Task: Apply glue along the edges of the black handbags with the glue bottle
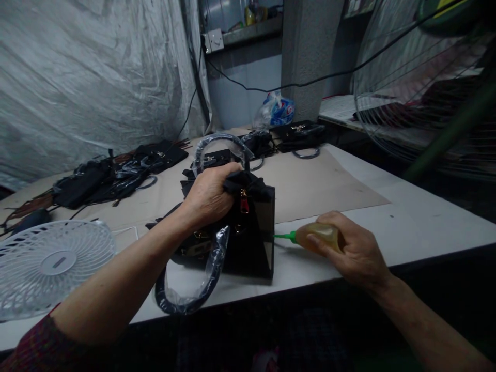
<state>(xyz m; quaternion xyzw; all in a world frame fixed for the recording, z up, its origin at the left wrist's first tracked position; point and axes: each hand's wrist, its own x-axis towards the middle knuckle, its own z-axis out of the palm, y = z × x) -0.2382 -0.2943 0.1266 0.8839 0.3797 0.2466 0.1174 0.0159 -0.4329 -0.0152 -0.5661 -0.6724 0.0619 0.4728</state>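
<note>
- The left hand [209, 194], in the centre of the frame, is clenched over the top of a black handbag [248, 243], fingers wrapped around the gathered flap and bow; that grip seems to keep the bag upright and steady on the counter [406, 222].
- The handbag stands near the counter's front edge, its glossy side panel turned to the right of the frame, so the side faces the other hand.
- The right hand [352, 248], right of centre, is curled tightly around a small amber squeeze bottle [320, 235], held on its side.
- The bottle's green nozzle [284, 236] points left and touches, or almost touches, the bag's side edge; laying the bottle flat looks like a way to aim the tip at that seam.
- A handle wrapped in clear plastic [194, 289] hangs over the counter's front edge at lower centre; the wrap probably guards the finish.
- A second wrapped handle [220, 142] arches up behind the left hand.
- A white table fan [50, 266] lies face up at lower left.
- More dark bags and loose straps [116, 173] lie in a row at centre left, and others at upper centre beside a plastic bag [275, 109].
- A large wire fan guard [422, 82] fills the upper right.
</note>
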